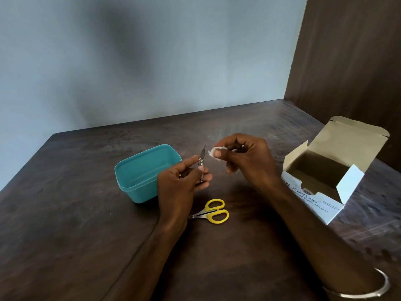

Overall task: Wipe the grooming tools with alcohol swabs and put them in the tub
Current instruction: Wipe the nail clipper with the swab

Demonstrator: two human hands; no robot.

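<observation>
Dark wooden bench (65,224), blue-grey wall behind. Nearest, yellow-handled scissors (213,211) lie flat, closed, tips toward 9 o'clock. Above them, left hand (182,181) grips a metal nail clipper (201,162), its file standing up toward 12. Right hand (245,159), at 3 o'clock of the clipper, pinches a white swab (212,152) between thumb and fingers, just apart from the file. Teal tub (138,177) sits at 9 o'clock of the left hand. Open swab box (325,192) at far 3 o'clock.

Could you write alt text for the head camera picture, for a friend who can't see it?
A person's left hand holds a metal nail clipper while the right hand pinches a white swab beside it. On the dark table sit a teal tub, yellow scissors and an open swab box.
</observation>
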